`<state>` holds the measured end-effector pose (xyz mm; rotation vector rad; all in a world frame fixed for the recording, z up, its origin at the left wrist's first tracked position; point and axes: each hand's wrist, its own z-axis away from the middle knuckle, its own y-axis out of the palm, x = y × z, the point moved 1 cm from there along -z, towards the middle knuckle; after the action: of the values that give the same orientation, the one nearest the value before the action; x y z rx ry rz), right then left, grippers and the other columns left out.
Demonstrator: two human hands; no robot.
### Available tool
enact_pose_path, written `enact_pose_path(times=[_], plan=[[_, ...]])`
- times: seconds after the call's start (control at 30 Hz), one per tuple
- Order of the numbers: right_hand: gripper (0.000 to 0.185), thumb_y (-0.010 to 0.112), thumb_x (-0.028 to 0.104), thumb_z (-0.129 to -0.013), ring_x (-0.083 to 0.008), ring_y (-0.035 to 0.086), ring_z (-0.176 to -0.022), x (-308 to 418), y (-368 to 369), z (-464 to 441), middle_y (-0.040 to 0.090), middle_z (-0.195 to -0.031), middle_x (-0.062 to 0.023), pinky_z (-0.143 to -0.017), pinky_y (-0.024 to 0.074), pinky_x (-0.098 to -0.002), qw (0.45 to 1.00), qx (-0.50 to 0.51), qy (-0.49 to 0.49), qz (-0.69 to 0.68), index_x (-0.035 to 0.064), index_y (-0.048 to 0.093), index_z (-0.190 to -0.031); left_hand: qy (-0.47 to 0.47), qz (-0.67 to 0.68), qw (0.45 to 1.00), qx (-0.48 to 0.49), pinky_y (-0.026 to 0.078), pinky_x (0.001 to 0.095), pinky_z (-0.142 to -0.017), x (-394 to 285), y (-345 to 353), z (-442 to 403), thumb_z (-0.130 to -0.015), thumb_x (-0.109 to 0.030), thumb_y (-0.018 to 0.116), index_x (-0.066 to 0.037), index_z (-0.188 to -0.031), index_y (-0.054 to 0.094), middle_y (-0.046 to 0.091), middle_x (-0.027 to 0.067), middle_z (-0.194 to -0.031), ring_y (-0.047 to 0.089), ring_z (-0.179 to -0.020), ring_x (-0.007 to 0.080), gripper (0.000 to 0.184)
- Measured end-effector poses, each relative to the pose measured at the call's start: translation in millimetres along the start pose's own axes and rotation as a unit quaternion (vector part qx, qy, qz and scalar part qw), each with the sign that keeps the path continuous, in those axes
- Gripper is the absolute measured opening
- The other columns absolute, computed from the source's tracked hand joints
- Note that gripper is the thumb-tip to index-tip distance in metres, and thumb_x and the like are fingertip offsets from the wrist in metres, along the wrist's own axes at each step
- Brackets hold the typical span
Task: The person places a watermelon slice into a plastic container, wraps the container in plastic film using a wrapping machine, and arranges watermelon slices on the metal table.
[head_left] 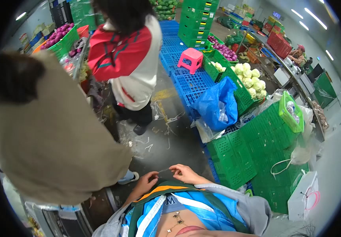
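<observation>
One thin clear strip [163, 170] is up in the air between the left hand [147, 182] and the right hand [184, 174]. Each hand has its fingers bent in and looks to be pinching one end, but the strip is too thin to see well. It could slip away if the fingers don't press hard enough, or it could snap if both hands pull too much. A person in a tan coat [56, 134] stands near the left hand, so a bump from that side could knock the strip loose. If it fell, it might be hard to find, because lots of white scraps [149, 147] lie on the floor [170, 146] and look a bit like it. Green crates [233, 158] and a blue bag [214, 104] are past the right hand, well apart from it.
</observation>
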<state>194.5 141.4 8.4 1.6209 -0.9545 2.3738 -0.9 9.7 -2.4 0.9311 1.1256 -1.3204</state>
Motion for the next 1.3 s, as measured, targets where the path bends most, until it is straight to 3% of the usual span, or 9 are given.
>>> enact_pose_path(times=[0.07, 0.33, 0.43, 0.47, 0.53, 0.6, 0.8, 1.07, 1.3], plan=[[0.035, 0.059, 0.003, -0.073, -0.0155, 0.06, -0.079, 3, 2, -3, 0.059, -0.095, -0.0092, -0.074, 0.0477, -0.0277, 0.999, -0.019, -0.01, -0.031, 0.0053, 0.055, -0.108, -0.006, -0.019, 0.999, 0.034, 0.042, 0.0241, -0.079, 17, -6, -11, -0.082, -0.006, 0.055, -0.001, -0.111, 0.052, 0.059, 0.0074, -0.095, 0.053, -0.088, 0.0116, 0.03], [0.027, 0.057, 0.006, -0.073, -0.0197, 0.059, -0.075, -36, -206, -232, 0.059, -0.085, -0.007, -0.065, 0.0451, -0.0332, 0.998, -0.047, -0.036, 0.039, 0.0071, 0.057, -0.099, -0.014, -0.003, 1.0, 0.006, 0.045, 0.0262, -0.078, -28, -78, -325, -0.08, -0.003, 0.054, 0.0, -0.108, 0.052, 0.06, 0.0072, -0.089, 0.057, -0.084, 0.0133, 0.028], [0.022, 0.058, 0.021, -0.08, -0.0244, 0.06, -0.069, -31, -264, -297, 0.061, -0.075, -0.0096, -0.062, 0.0458, -0.0344, 0.995, -0.079, 0.041, 0.046, 0.009, 0.057, -0.097, 0.042, -0.059, 0.997, -0.005, 0.045, 0.0264, -0.074, -56, -105, -421, -0.079, -0.005, 0.057, -0.002, -0.106, 0.054, 0.06, 0.0057, -0.086, 0.057, -0.081, 0.0122, 0.028], [0.025, 0.057, 0.029, -0.082, -0.0243, 0.06, -0.065, -56, -270, -320, 0.062, -0.075, -0.011, -0.06, 0.046, -0.0344, 0.985, -0.171, 0.009, 0.007, 0.0095, 0.058, -0.097, 0.096, -0.104, 0.99, -0.011, 0.046, 0.0275, -0.072, -54, -111, -457, -0.077, -0.006, 0.058, -0.003, -0.105, 0.055, 0.06, 0.0079, -0.085, 0.058, -0.079, 0.0146, 0.028], [0.026, 0.058, 0.024, -0.081, -0.0192, 0.06, -0.065, -57, -304, -357, 0.062, -0.074, -0.0107, -0.06, 0.0461, -0.0305, 0.987, -0.15, 0.053, -0.037, 0.0064, 0.057, -0.101, 0.126, -0.161, 0.979, 0.004, 0.046, 0.0288, -0.069, -112, -117, -508, -0.076, -0.01, 0.058, -0.004, -0.105, 0.055, 0.059, 0.0099, -0.086, 0.059, -0.077, 0.0208, 0.029], [0.026, 0.059, 0.02, -0.081, -0.0154, 0.059, -0.068, -69, -325, -405, 0.062, -0.075, -0.0096, -0.062, 0.046, -0.0281, 0.983, -0.159, 0.054, -0.075, 0.0049, 0.057, -0.103, 0.109, -0.153, 0.982, 0.028, 0.046, 0.027, -0.07, -141, -132, -562, -0.077, -0.007, 0.058, -0.004, -0.107, 0.055, 0.058, 0.008, -0.09, 0.058, -0.082, 0.0156, 0.03], [0.023, 0.059, 0.006, -0.08, -0.0096, 0.056, -0.077, -152, -424, -574, 0.06, -0.086, -0.0058, -0.067, 0.0455, -0.0227, 0.987, -0.11, 0.036, -0.107, 0.0011, 0.056, -0.102, 0.129, -0.134, 0.977, -0.104, 0.047, 0.029, -0.071, -142, -186, -710, -0.078, -0.007, 0.058, -0.004, -0.106, 0.054, 0.053, 0.0108, -0.099, 0.057, -0.084, 0.0198, 0.028], [0.027, 0.06, 0.013, -0.079, -0.0116, 0.057, -0.071, -112, -510, -866, 0.062, -0.082, -0.0066, -0.067, 0.0473, -0.0256, 0.993, 0.084, -0.053, 0.061, 0.0011, 0.057, -0.103, -0.005, -0.15, 0.927, -0.344, 0.047, 0.0318, -0.073, -125, -305, -784, -0.077, -0.009, 0.059, -0.004, -0.103, 0.054, 0.054, 0.0117, -0.099, 0.059, -0.082, 0.0225, 0.028], [0.026, 0.059, 0.014, -0.081, -0.0154, 0.061, -0.08, -1, -414, -1059, 0.063, -0.087, -0.0092, -0.073, 0.0481, -0.0281, 0.943, 0.238, -0.219, 0.083, 0.0027, 0.057, -0.104, -0.053, 0.023, 0.819, -0.57, 0.045, 0.0262, -0.079, -63, -418, -781, -0.081, -0.006, 0.057, -0.001, -0.102, 0.056, 0.055, 0.0048, -0.097, 0.056, -0.088, 0.013, 0.022]])
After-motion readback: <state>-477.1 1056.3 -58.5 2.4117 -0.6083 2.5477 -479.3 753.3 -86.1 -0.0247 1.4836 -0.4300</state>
